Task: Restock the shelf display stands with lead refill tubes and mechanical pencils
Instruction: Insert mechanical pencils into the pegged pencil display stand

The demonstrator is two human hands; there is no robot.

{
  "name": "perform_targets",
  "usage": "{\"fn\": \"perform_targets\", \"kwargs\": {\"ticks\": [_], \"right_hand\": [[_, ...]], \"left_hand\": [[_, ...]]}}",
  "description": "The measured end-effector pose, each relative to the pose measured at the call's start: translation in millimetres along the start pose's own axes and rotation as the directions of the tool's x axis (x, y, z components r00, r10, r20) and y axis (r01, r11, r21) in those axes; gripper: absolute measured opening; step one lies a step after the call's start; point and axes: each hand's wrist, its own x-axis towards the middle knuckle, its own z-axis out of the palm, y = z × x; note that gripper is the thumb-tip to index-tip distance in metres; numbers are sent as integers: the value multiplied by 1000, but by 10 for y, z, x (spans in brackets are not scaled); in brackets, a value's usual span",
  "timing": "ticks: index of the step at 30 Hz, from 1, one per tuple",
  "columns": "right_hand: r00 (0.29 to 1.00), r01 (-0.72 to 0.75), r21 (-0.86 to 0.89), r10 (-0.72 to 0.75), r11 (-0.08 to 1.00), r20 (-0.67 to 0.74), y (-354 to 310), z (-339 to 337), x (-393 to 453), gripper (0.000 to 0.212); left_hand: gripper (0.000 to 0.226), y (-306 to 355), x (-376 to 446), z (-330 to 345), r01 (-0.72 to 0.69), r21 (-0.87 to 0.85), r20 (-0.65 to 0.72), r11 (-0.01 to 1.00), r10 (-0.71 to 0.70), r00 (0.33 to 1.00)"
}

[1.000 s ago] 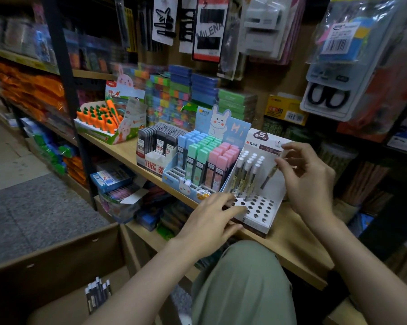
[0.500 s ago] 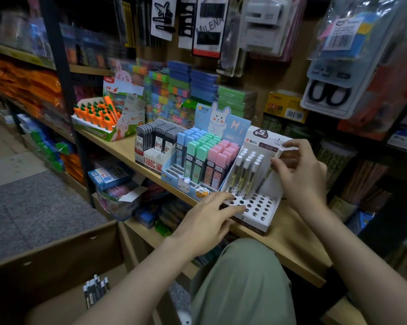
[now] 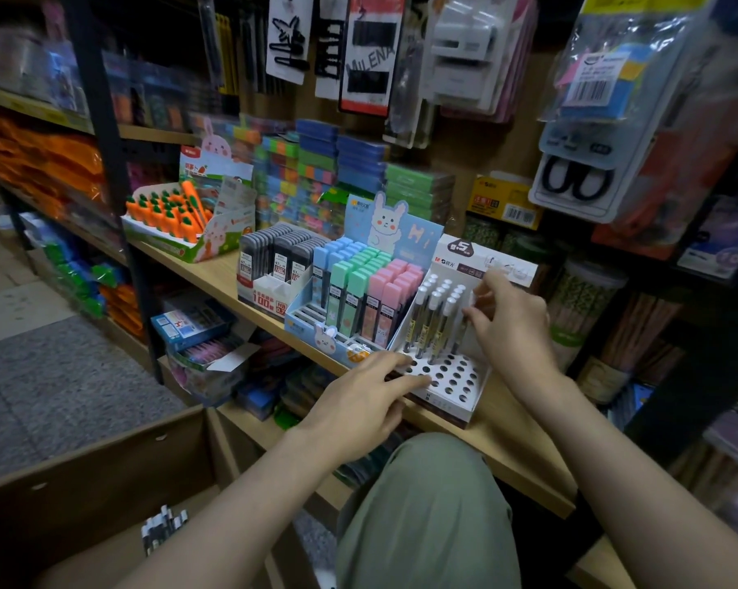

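The white perforated display stand (image 3: 443,376) sits on the wooden shelf (image 3: 214,274), just right of the pastel refill display (image 3: 358,291). Its far rows hold upright lead refill tubes (image 3: 433,320) with white caps; the near rows of holes are unfilled.

Left hand (image 3: 358,401): fingers spread and laid flat on the stand's near left corner, touching the perforated top. Judged to be bracing the light cardboard stand so it does not slide or tip while a tube goes in.

Right hand (image 3: 507,320): raised at the right end of the filled rows, thumb and fingers drawn together in a pinch on one tube (image 3: 460,333), which slants down toward the holes. The tube's upper end is hidden by the hand; whether its tip is already seated cannot be told.

Step in hand — placing one tube into a vacant hole beside those standing. The tilt suggests alignment is incomplete; the tube would need to be upright to drop in cleanly.

Stock source: a small bundle of dark pencils or tubes (image 3: 163,529) lies in the open cardboard box (image 3: 103,461) at near left — too small to identify further. Many holes are vacant, so restocking appears well short of finished.
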Motion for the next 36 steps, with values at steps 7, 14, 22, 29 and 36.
{"fn": "perform_targets", "kwargs": {"ticks": [7,14,22,29,36], "right_hand": [[997,-45,350,62,936,-38,-44,-209,-384,26],[884,-310,723,-93,618,458,-916,241,-742,14],[452,-437,322,-105,840,886,-1786,2134,-1628,11],[245,-409,-58,170,911,955,-1687,3354,-2335,10],[214,-308,-173,245,936,946,-1491,4137,-2654,33]], "left_hand": [[52,-24,-186,-6,-27,-87,-19,996,26,999],[25,-681,-1170,-20,356,-364,-164,861,-435,885],[12,-1439,-2779,470,800,-571,96,-183,-983,-156],[18,-1693,-3369,1122,700,-501,332,-508,-860,-387],[36,-2092,-3361,1644,834,-393,380,-388,-894,-237]]}}
